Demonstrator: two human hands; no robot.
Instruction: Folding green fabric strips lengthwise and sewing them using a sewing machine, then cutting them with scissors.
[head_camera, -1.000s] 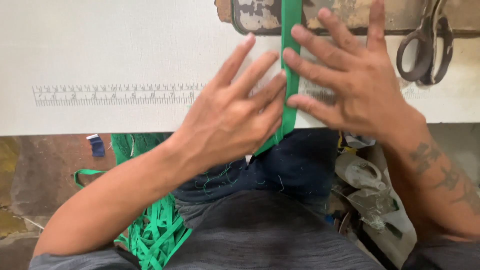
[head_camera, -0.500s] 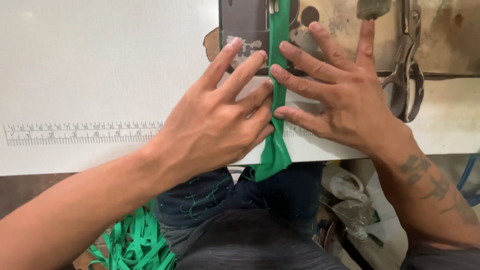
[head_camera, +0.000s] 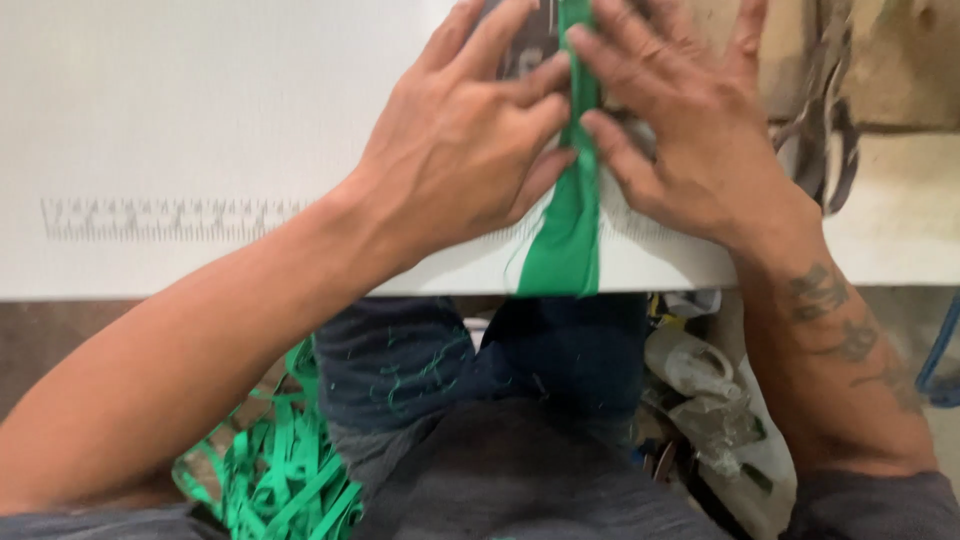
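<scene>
Green strip (head_camera: 572, 225) is what I see pinned flat between both hands, running up the white table (head_camera: 180, 120) and hanging over its near edge. I go by size: the table lies beneath both hands, printed ruler marks (head_camera: 170, 218) well to the left of them. My left hand (head_camera: 460, 150) presses spread fingers against the strip's left edge; my right hand (head_camera: 690, 140) presses its right edge. Scissors (head_camera: 820, 130) sit just right of the right hand. Loose green strips (head_camera: 280, 480) pile below, by my left forearm.
</scene>
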